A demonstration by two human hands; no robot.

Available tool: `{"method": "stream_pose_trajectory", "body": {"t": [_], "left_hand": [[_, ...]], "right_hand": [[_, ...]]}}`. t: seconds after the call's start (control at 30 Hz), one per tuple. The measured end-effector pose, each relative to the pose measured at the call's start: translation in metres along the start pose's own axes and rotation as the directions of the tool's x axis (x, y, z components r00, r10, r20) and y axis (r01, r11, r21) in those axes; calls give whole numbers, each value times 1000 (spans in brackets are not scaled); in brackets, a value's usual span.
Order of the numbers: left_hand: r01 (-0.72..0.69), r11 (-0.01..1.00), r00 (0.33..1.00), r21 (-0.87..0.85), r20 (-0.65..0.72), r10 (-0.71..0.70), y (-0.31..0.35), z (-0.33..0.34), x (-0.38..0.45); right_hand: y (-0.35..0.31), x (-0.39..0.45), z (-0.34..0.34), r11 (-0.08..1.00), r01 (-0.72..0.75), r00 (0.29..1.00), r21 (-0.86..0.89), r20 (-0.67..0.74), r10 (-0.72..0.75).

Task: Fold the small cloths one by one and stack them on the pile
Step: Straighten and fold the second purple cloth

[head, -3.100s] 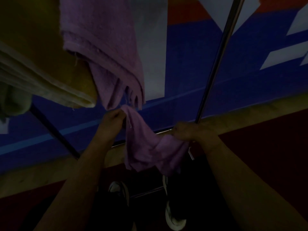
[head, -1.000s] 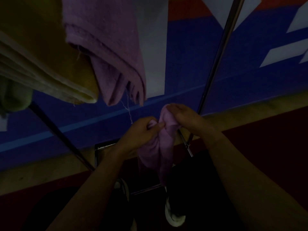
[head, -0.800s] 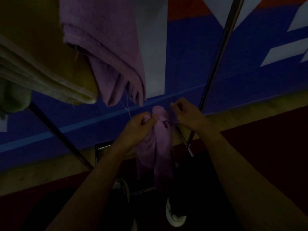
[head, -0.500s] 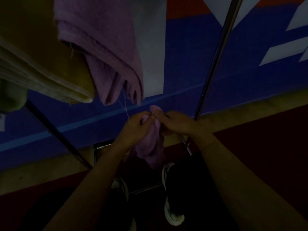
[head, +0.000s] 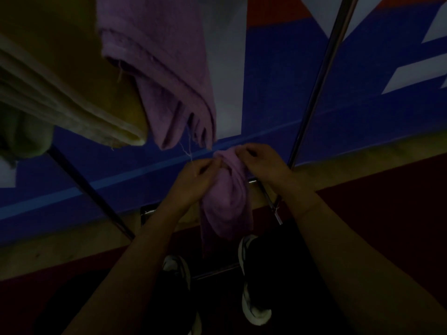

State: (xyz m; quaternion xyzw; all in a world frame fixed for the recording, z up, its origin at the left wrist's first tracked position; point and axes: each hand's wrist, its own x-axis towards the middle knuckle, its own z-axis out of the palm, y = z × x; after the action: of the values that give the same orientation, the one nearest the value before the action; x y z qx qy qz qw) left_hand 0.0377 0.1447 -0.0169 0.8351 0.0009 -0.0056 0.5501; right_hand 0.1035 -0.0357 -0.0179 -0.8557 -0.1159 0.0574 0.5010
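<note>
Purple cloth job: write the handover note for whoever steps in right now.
Left hand and right hand both pinch the top edge of the small purple cloth, which hangs bunched in the air between them, above the shoes.
Pile: folded purple cloths at upper left, beside a yellow towel.
Done: cloth picked up.
Left: finish folding it, lay it on the pile.

Very dim, underexposed, wide-angle edge distortion

Single head-worn wide-angle view, looking steeply down, close above hands, shoes below
</note>
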Motion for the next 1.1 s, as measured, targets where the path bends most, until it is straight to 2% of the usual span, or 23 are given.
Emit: {"method": "stream_pose_trajectory", "body": {"t": [0.1,0.23,0.33,0.43,0.6,0.67,0.73,0.83,0.93,1.0,1.1], "left_hand": [[-38,994,999,107,-26,41,-9,-17,7],[-28,997,979,66,-201,41,-12,-37,9],[-12,992,950,122,-309,50,-23,-57,10],[62,976,921,207,-389,24,-35,-76,10],[142,948,909,284,-417,-11,-43,-87,7],[139,950,903,279,-431,-6,-43,-87,6],[120,963,882,242,-472,9,-42,-89,4],[71,972,869,224,-493,50,-43,-92,2],[83,943,866,323,-492,92,-38,-92,0],[84,915,851,395,-506,140,-35,-92,-2],[62,911,843,409,-509,172,-32,-94,-3]], "right_hand": [[4,5,-9,995,-94,981,-15,-173,90],[12,8,-29,987,-146,932,62,-327,158],[26,8,-48,981,-182,904,72,-381,196],[40,7,-68,964,-242,858,112,-440,266],[51,3,-81,917,-294,809,269,-441,389],[50,1,-80,933,-245,825,263,-450,343],[51,3,-78,958,-222,857,184,-431,282],[49,3,-75,945,-327,881,-19,-368,297],[46,-1,-75,927,-360,878,-105,-374,298],[44,-6,-75,931,-333,877,-148,-413,248],[45,-6,-76,968,-197,906,-158,-407,118]]}}
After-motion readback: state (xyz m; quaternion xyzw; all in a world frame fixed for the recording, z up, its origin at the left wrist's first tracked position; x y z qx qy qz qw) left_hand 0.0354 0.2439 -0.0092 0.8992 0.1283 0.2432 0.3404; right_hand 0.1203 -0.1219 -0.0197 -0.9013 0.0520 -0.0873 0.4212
